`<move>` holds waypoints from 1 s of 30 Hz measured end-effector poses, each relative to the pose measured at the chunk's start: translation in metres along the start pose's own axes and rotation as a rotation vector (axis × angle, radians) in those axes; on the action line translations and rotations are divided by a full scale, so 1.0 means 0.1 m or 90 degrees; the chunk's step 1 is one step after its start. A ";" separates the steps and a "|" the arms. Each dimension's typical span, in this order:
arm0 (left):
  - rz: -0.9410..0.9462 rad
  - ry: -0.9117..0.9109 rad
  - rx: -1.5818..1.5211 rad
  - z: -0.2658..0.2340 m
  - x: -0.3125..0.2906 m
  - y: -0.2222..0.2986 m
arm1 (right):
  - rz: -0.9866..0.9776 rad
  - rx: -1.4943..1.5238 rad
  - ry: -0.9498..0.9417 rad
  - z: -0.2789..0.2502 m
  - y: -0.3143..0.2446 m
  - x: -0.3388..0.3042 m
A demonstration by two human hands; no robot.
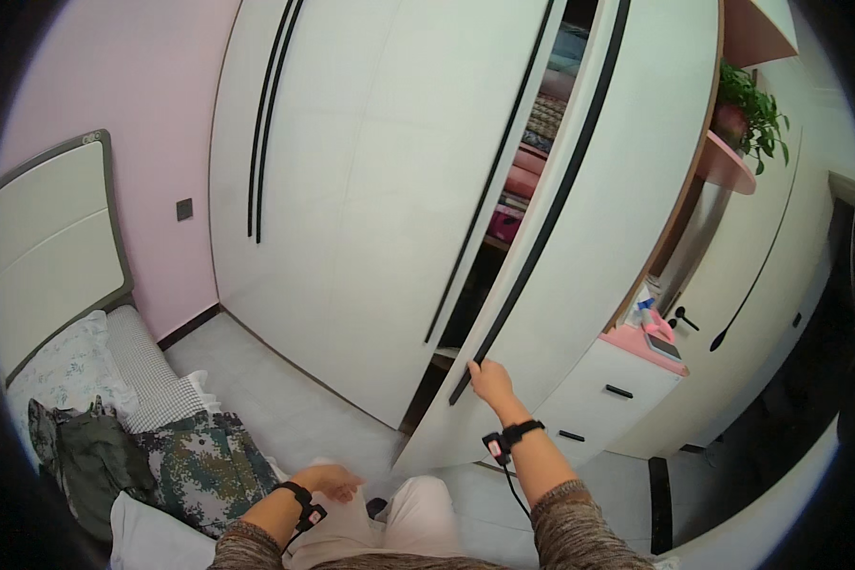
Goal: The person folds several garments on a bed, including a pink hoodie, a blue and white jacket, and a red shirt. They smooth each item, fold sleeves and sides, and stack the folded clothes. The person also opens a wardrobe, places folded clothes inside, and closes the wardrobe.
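Observation:
My right hand point(492, 384) is closed round the lower end of a long black handle point(553, 211) on a white wardrobe door point(627, 176). That door stands partly open. Through the gap, folded clothes and bedding point(528, 169) show in stacks on shelves, in pink, blue and patterned cloth. My left hand point(331, 481) hangs low by my thigh, its fingers loosely bent and apart, with nothing visible in them. Light trousers point(423, 513) cover my legs just beside it. Both wrists wear black straps with small devices.
At the left stands a bed with a pale headboard point(62, 233), a pillow point(81, 356), and camouflage clothing point(199, 465). White wardrobe panels point(370, 180) fill the middle. To the right are a small drawer cabinet point(589, 408), a potted plant point(746, 114) on a pink shelf, and a doorway.

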State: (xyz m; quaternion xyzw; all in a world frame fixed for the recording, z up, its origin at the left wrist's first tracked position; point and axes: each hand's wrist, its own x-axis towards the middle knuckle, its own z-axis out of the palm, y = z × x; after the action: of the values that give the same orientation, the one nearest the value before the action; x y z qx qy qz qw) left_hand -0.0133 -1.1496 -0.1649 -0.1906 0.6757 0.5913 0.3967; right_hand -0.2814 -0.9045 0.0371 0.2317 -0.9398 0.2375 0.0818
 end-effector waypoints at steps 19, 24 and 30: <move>0.004 0.054 -0.096 -0.08 0.21 -0.25 | 0.168 -0.006 0.025 0.61 0.00 1.70; -0.015 0.058 -0.095 -0.08 0.21 -0.20 | 0.154 0.016 0.038 0.70 0.08 1.84; -0.019 0.066 -0.088 -0.09 0.16 -0.12 | 0.168 0.041 0.001 0.73 0.14 1.91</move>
State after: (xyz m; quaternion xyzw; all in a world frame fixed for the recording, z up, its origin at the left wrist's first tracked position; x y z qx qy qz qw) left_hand -0.0165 -1.1573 -0.1849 -0.2579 0.6501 0.6197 0.3562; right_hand -0.4597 -1.0050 0.0179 0.1082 -0.9539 0.2768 0.0427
